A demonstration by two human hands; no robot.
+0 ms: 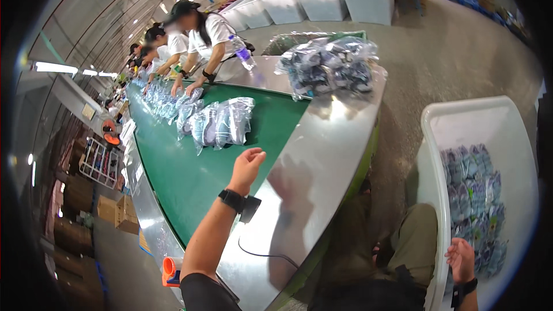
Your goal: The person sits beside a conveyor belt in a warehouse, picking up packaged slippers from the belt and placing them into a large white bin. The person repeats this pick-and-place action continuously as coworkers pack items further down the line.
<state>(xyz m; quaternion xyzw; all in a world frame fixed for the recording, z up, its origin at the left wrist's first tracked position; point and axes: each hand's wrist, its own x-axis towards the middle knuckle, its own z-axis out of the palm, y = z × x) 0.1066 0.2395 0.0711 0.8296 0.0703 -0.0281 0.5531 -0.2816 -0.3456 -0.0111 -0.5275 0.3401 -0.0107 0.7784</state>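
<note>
My left hand (247,166) is above the green conveyor belt (167,181), fingers curled together with nothing seen in them. Just beyond it on the belt lie clear bags of pale grey-blue shoes (222,124), side by side. My right hand (462,258) is low at the right, by the near rim of a white plastic bin (427,138). Its fingers are loosely bent and apart, with no object visible in them. Inside that bin, bagged shoes (475,196) are stacked in rows.
A pile of bagged darker shoes (331,66) sits on the metal table end (314,150). Co-workers (201,34) reach over bags farther up the belt. An orange-and-blue tape dispenser (171,270) is by my left elbow. A black cable (268,253) lies on the metal edge.
</note>
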